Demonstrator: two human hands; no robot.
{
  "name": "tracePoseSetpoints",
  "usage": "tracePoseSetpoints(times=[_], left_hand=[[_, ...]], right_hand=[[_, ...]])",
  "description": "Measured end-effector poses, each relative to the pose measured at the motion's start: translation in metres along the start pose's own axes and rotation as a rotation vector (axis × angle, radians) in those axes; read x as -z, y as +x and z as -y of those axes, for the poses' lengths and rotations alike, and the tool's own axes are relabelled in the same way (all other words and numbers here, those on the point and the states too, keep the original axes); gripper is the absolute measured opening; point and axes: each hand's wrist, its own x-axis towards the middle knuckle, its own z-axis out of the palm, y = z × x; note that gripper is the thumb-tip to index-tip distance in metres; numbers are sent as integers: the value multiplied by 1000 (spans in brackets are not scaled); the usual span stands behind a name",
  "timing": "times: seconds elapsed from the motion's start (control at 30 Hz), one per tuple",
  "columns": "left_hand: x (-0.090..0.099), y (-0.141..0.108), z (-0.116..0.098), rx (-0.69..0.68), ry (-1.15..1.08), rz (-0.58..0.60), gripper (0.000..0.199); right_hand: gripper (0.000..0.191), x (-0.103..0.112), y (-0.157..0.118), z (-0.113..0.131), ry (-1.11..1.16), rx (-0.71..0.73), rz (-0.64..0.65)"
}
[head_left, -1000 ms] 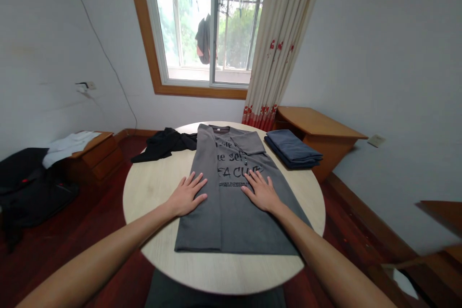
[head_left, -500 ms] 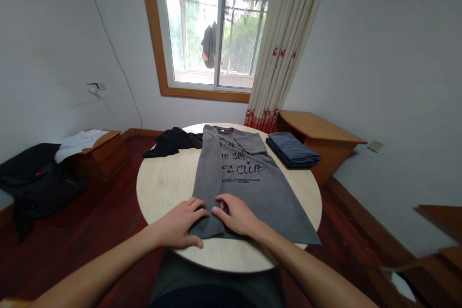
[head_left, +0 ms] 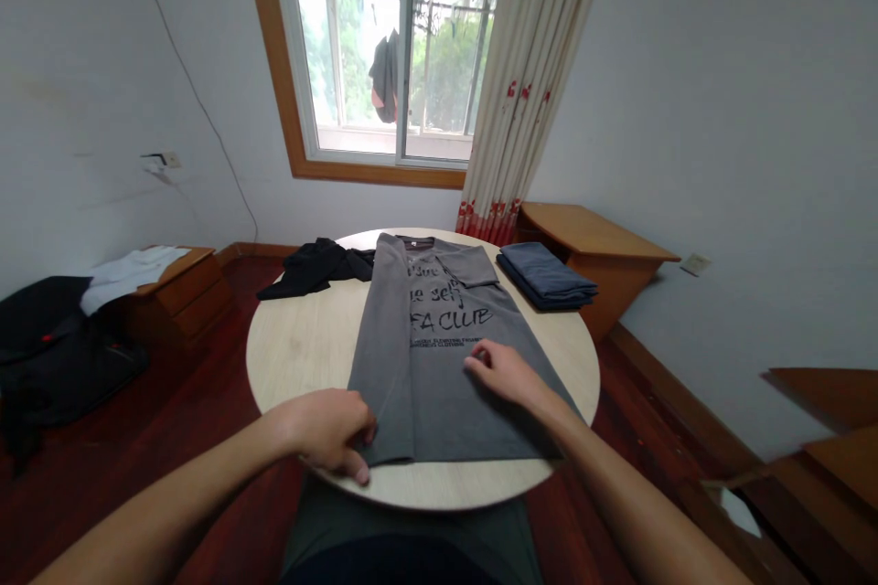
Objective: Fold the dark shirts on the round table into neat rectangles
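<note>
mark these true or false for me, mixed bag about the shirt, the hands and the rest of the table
1. The left hand is at the grey shirt's near left corner. True.
2. The folded dark stack lies left of the shirt. False: the folded dark stack lies right of it.
3. The shirt's left side is folded in, covering part of the print. True.
4. The black garment is neatly squared. False: the black garment lies crumpled.
5. The round table bears all three. True.

gray shirt (head_left: 453, 402) | black print, partly hidden by fold | readable: "FA CLUB", "CLOTHING"
</note>
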Motion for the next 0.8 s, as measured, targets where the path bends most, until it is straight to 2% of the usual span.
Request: tracePoseSetpoints(times=[0.07, 0.17, 0.3, 0.43, 0.47, 0.5, 0.53, 0.6, 0.67, 0.73, 0.8], left_hand=[[17, 10, -9, -70, -60, 39, 39], [30, 41, -21, -142, -90, -31, 32], [21, 84, -23, -177, -162, 21, 22], [9, 104, -18, -274, -551, 191, 31], [9, 107, -19, -298, -620, 198, 34], [10, 109, -21, -325, -641, 156, 36], [12, 113, -25, -352, -616, 64, 36], [17, 121, -35, -385, -484, -176, 33], [20, 131, -45, -367, -317, -366, 36], [21, 142, -52, -334, -168, -450, 50], [19, 152, -54, -348, -54, -449, 59]], right_hand=[[31, 17, 3, -36, -231, -232, -129], [43, 29, 0, -79, -368, -450, -156], [46, 29, -11, -105, -208, -449, -87], [31, 36, -16, -107, 22, -440, 11], [28, 38, -16, -105, 73, -430, 17], [26, 40, -16, -101, 116, -405, 6], [27, 42, -16, -96, 151, -361, -19], [33, 40, -17, -80, 196, -239, -76], [40, 36, -20, -62, 240, -99, -35], [43, 34, -23, -46, 291, -7, 186], [42, 37, -19, -41, 354, -7, 527]])
